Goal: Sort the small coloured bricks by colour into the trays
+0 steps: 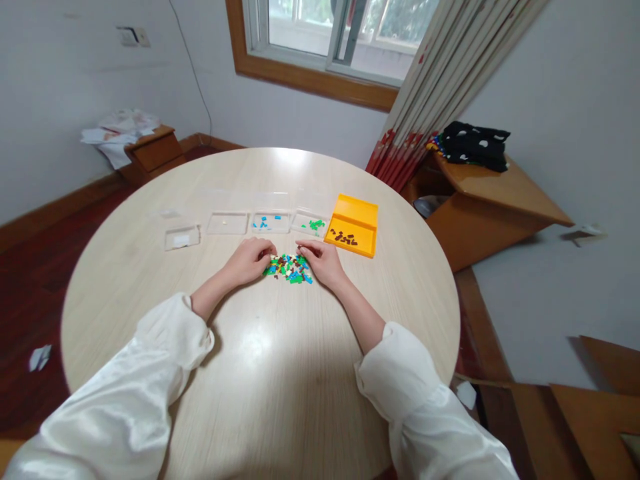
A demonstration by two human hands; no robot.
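A pile of small toy bricks [289, 269] in green, blue, brown, yellow and white lies on the round table. My left hand [249, 260] rests at the pile's left edge, its fingers curled; what they hold, if anything, I cannot make out. At the upper right of the pile is my right hand [323, 260], thumb and fingertips pinched together around something too small to name. Beyond the hands, an open yellow box [372, 248] contains brown bricks [344, 237]. Clear boxes beside it hold green bricks [316, 225] and blue bricks [264, 222].
Further left stand a clear box [228, 231] with a tiny pale piece and another clear box [182, 238] with something white inside. The round wooden table [260, 407] reaches toward me. Wooden cabinets flank it, the right one [480, 200] bearing a black cloth [475, 145].
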